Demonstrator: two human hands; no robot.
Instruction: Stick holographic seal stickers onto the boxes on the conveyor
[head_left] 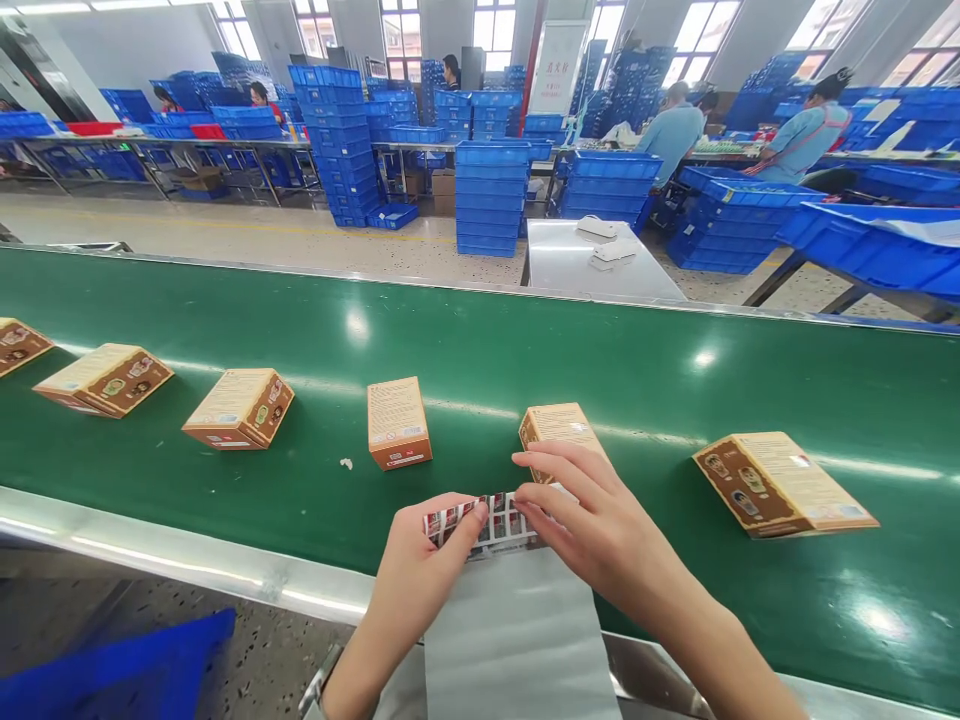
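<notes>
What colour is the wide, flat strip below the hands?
The wide, flat strip is pale grey; head view.

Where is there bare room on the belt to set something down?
The green conveyor belt is bare along its far side, beyond the brown cartons, and right of the rightmost carton. Crowded: the near middle, where the left grip holds a label sheet and the right grip partly hides another carton.

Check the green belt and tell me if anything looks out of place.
A small pale scrap lies on the green belt, beyond and left of the left hand. It looks like stray litter among the printed boxes.
</notes>
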